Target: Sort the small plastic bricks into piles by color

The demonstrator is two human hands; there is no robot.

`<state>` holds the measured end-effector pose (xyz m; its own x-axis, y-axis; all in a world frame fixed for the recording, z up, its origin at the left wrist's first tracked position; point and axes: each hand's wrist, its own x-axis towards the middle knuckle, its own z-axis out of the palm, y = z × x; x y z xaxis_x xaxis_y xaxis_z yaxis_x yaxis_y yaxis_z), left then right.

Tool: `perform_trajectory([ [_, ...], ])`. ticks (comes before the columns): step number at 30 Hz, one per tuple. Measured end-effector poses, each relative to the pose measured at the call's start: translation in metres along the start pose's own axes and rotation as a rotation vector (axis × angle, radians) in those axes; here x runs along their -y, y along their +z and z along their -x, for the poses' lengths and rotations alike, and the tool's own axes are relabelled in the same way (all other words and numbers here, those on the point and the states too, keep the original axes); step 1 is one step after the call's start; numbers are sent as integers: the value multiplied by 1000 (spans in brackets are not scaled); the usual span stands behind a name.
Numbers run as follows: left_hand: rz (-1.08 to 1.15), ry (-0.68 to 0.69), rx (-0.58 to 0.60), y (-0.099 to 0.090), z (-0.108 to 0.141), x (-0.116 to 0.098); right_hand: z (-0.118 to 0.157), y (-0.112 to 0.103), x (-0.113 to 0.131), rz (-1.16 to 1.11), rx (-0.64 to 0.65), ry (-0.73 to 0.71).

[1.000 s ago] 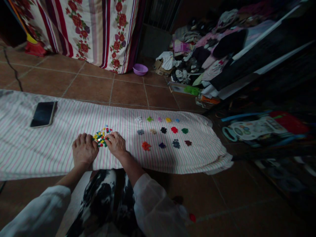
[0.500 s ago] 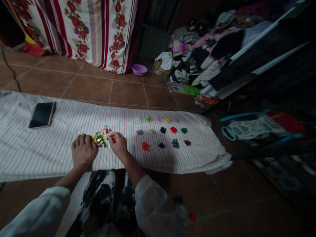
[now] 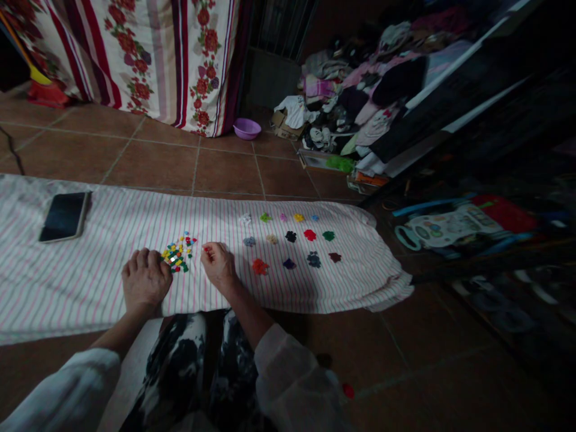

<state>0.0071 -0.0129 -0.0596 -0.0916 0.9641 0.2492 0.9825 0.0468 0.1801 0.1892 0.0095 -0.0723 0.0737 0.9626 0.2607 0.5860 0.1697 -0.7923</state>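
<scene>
A mixed pile of small coloured pieces (image 3: 178, 254), mostly yellow and green with some red, blue and white, lies on the striped cloth (image 3: 216, 216). My left hand (image 3: 146, 278) rests palm down at the pile's left edge, fingers laid on the cloth. To the right of the pile, my right hand (image 3: 218, 264) pinches a small red piece (image 3: 205, 249) between thumb and fingertips. Beyond it sit single-colour heaps in rows, among them an orange heap (image 3: 260, 266), a red heap (image 3: 309, 235), a black heap (image 3: 291, 236) and a white heap (image 3: 245, 219).
A phone (image 3: 65, 216) lies at the left of the cloth. On the tiled floor stand a purple basin (image 3: 247, 128) and a red dustpan (image 3: 47, 94). Clothes (image 3: 355, 90) are heaped at the back right, and a toy walker (image 3: 443, 229) stands at the right.
My right hand has moved rightward away from the mixed pile with the red piece in its pinch. My left hand stays beside the pile. The whole view has shifted slightly.
</scene>
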Motion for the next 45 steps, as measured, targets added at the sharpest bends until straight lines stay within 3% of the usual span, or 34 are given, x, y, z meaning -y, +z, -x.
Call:
perform_trajectory([
  [8, 21, 26, -15, -4, 1, -1, -2, -38, -10, -46, -147, -18],
  [15, 51, 20, -8, -5, 1, -1, -3, -88, -34, -44, -277, -38],
  [26, 58, 23, -20, -8, 1, -4, -14, -184, -101, 169, -512, 162],
  [34, 49, 9, -13, -6, 1, -3, -27, -247, -155, 322, -569, 308],
  [39, 49, 20, -4, -8, 1, -4, -35, -267, -177, 334, -531, 410],
  [45, 65, -6, -7, -7, 0, -5, -41, -272, -189, 337, -486, 485],
])
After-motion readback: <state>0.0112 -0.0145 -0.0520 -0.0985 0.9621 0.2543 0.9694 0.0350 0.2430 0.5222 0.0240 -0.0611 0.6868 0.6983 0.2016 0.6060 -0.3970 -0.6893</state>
